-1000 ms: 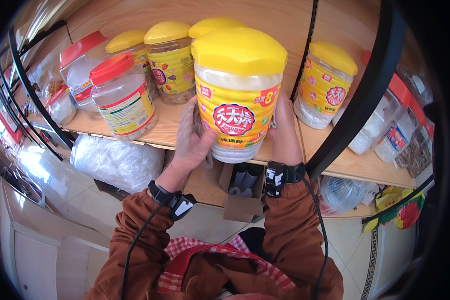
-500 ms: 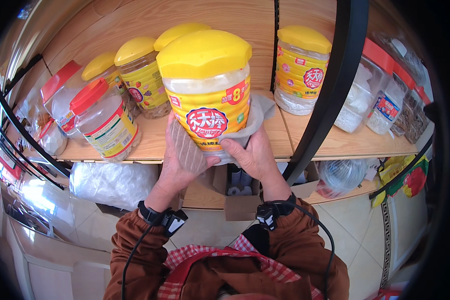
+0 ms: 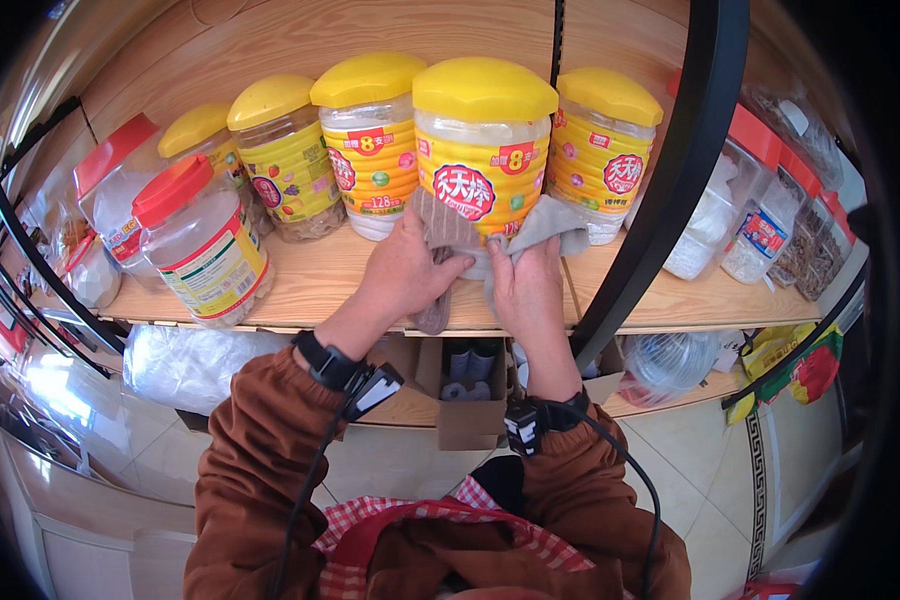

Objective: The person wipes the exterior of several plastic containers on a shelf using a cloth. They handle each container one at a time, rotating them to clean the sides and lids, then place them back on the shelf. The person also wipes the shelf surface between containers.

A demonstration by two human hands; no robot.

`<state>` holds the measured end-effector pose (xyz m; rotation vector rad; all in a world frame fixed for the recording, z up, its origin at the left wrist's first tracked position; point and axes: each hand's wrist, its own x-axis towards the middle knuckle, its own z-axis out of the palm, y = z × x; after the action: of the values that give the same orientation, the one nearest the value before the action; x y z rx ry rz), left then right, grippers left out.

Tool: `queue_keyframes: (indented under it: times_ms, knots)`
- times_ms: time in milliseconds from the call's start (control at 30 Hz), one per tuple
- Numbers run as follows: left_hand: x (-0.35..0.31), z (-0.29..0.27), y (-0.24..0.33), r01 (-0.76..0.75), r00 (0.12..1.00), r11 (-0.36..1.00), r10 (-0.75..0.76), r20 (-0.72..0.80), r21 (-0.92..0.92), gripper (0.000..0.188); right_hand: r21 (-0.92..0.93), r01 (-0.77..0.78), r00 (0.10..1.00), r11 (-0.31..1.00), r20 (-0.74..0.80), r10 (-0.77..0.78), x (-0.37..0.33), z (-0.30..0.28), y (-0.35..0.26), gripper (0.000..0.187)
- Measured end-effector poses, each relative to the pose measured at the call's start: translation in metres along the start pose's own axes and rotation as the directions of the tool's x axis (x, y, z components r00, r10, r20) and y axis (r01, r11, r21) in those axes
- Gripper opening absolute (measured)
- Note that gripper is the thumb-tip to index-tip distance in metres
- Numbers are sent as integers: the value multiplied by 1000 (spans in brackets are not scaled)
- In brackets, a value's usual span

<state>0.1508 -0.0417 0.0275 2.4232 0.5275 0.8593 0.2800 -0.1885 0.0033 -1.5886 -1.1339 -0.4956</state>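
A clear plastic jar [image 3: 483,150] with a yellow lid and yellow label stands upright on the wooden shelf, directly before me. My left hand [image 3: 408,268] is closed on a brown striped cloth [image 3: 446,222], which touches the jar's lower left side. My right hand [image 3: 530,290] pinches a grey cloth [image 3: 552,232] at the lower right front of the same jar. The cloths meet under the label and hide the jar's base; whether they are one piece, I cannot tell. Close on the left is a similar yellow-lidded jar [image 3: 372,150].
More jars line the shelf [image 3: 360,290], including a red-lidded jar [image 3: 210,250] near its front edge and a yellow-lidded jar [image 3: 606,145] on the right. A black upright post [image 3: 660,200] rises beside my right hand. Below are an open cardboard box [image 3: 470,415] and a plastic-wrapped bundle [image 3: 200,365].
The jar has moved back and right, away from me, into the row between other yellow-lidded jars. Both hands have moved right with it, and the cloths now sit at its lower front.
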Motion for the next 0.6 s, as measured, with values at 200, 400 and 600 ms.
queue_keyframes:
  times_ms: [200,400,600]
  knots:
    - [37,15,3,11,999,983,-18,34,184,74,-139,-71,998,988,-10,70,24,12,19,58]
    - [59,24,-4,86,992,937,-111,53,339,69,-162,-129,991,978,5,131,31,27,29,55]
    - [59,28,-19,46,999,989,-49,15,138,60,-106,-110,993,988,20,113,28,25,30,51]
